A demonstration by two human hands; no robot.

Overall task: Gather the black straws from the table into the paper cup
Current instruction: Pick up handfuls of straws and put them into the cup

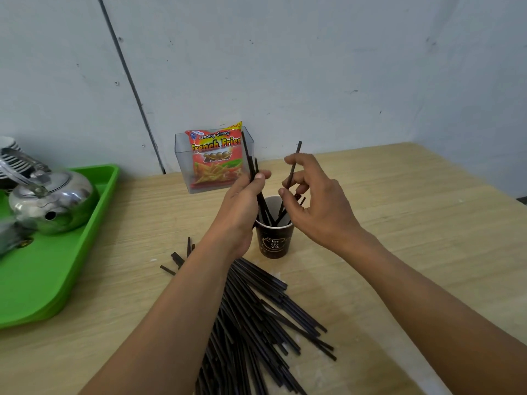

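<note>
I see the paper cup (274,238) standing upright on the counter (399,223), several black straws already leaning inside it. My left hand (242,206) is just left of the cup, closed around a few straws (251,163) whose lower ends reach into its mouth. My right hand (313,201) hovers above the cup's right rim, pinching a single straw (293,166) between thumb and fingers. The loose pile of straws (256,323) lies on the counter just in front of the cup. A green tray (57,280) with a kettle (48,201) sits well left of the cup.
</note>
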